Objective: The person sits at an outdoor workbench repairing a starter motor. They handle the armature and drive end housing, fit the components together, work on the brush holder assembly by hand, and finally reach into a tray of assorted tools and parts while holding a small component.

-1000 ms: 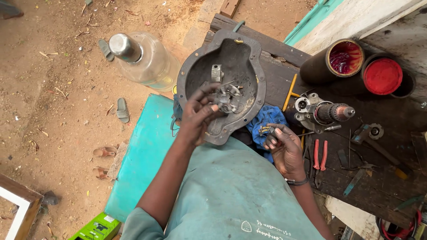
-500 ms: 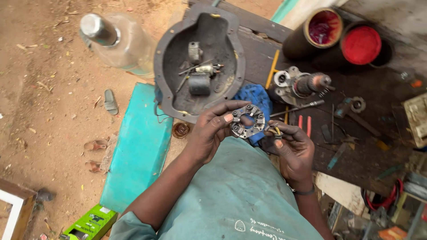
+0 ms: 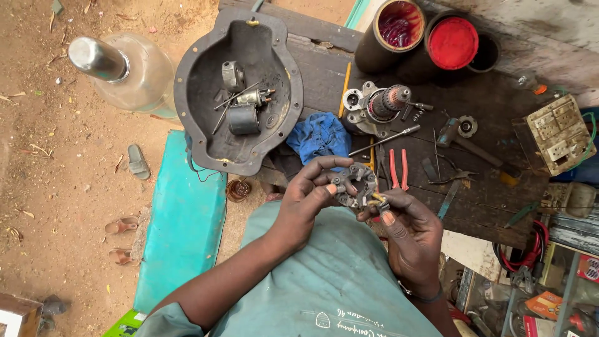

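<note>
Dark wooden counter (image 3: 480, 206) stands over sandy ground, carrying red pliers (image 3: 399, 170), a blue rag (image 3: 319, 137) and a grey metal cover (image 3: 237, 93). Above the person's lap, the left hand (image 3: 306, 200) and right hand (image 3: 405, 231) both pinch a round metal brush-holder plate (image 3: 355, 185), each grip closed on its rim.

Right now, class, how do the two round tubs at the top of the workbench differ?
The left tub is open, showing a dark red inside with something purple in it; the right tub has a flat, bright red top covering it. The left tub has a pale rim; the right tub shows no such rim. Both are round with dark walls, standing side by side on the workbench.
</note>
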